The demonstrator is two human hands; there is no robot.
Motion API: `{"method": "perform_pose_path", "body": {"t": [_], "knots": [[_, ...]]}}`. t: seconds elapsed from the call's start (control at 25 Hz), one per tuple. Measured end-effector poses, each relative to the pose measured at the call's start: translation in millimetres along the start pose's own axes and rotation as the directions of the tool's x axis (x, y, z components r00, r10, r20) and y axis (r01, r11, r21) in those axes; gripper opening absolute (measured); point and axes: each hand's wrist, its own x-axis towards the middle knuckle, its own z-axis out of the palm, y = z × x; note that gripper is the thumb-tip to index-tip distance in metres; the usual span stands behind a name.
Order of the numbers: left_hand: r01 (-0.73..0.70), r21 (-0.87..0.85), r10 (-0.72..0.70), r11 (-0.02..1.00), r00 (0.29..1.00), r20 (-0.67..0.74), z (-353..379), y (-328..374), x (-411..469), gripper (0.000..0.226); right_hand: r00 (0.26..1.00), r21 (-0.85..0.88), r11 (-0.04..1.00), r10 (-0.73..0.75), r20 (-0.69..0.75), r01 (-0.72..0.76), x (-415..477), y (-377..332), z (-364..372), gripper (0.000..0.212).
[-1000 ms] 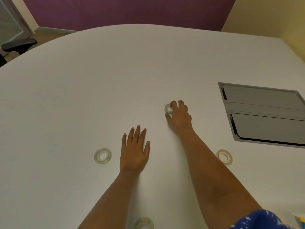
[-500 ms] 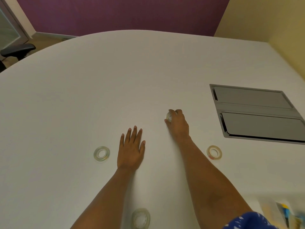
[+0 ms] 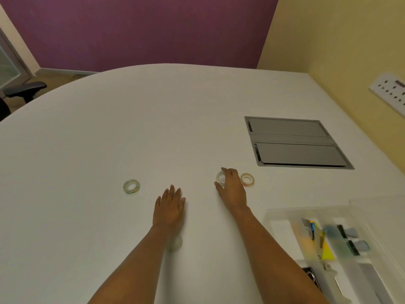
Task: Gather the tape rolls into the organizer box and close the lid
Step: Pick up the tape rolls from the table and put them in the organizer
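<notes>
Clear tape roll (image 3: 131, 186) lies flat on white worktop (image 3: 87, 150), left of left hand (image 3: 169, 207), whose grip is spread, palm down. A blurred roll (image 3: 175, 243) peeks beside that forearm. Right hand (image 3: 231, 189), grip pinching a roll (image 3: 220, 177); another roll (image 3: 247, 179) just right. Open organizer box (image 3: 271, 216) near right.

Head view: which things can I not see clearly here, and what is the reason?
- Tape roll under the right hand: fingers cover part of it.
- Tape roll beside the left forearm: blurred and partly hidden by the arm.
- Organizer box: contents blurred; cut off by the right and bottom edges.
</notes>
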Motion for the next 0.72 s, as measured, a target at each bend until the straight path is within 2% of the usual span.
{"method": "perform_pose_path", "body": {"t": [0.32, 0.52, 0.64, 0.72], "knots": [[-0.071, 0.012, 0.072, 0.997, 0.994, -0.077, 21, 34, -82, 0.049, 0.987, 0.056, 0.998, 0.001, -0.162, 0.008, -86, 37, -53, 0.049], [-0.096, -0.001, 0.095, 0.995, 0.993, -0.071, 49, 49, -112, 0.048, 0.963, 0.129, 0.990, 0.092, -0.255, -0.061, -122, 76, -73, 0.050], [-0.097, 0.028, 0.098, 0.995, 0.993, -0.059, 63, 55, -123, 0.049, 0.945, 0.160, 0.971, 0.214, -0.246, -0.178, -133, 98, -80, 0.048], [-0.100, 0.033, 0.102, 0.994, 0.993, -0.054, 68, 58, -126, 0.049, 0.952, 0.082, 0.969, 0.246, -0.180, -0.235, -135, 111, -82, 0.049]]}}
